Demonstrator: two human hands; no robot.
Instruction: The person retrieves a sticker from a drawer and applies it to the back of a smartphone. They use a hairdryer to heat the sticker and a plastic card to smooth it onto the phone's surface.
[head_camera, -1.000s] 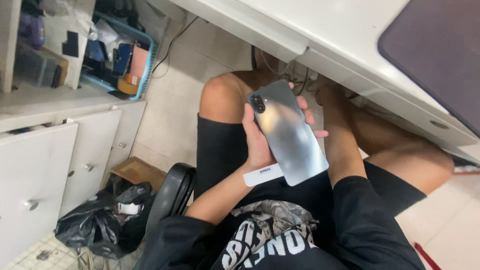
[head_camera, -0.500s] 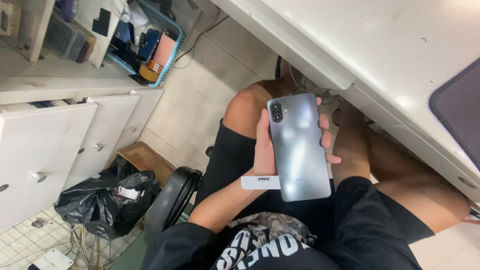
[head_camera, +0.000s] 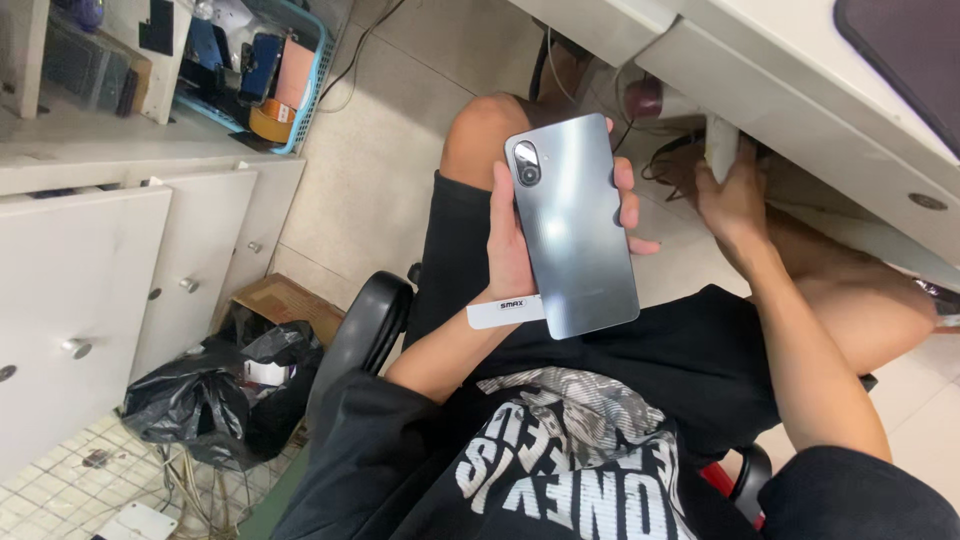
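Note:
My left hand (head_camera: 515, 245) holds a grey smartphone (head_camera: 575, 225) over my lap, back side up, its camera lenses at the top left corner. A white tab sticks out from under the phone's lower left edge. My right hand (head_camera: 732, 195) reaches under the white desk (head_camera: 800, 75) and its fingers close around a small white object (head_camera: 720, 150) there. I am seated in a black shirt and black shorts, with my bare knees below the desk edge.
White cabinets (head_camera: 110, 270) with round knobs stand at the left. A blue basket (head_camera: 265, 70) of small items sits beside them. A black rubbish bag (head_camera: 215, 395) and a cardboard box (head_camera: 285, 305) lie on the floor by the chair's black armrest (head_camera: 365, 320). Cables hang under the desk.
The view has shifted, so the phone now appears more upright. My right hand has come into sight and reached up under the desk to the white object.

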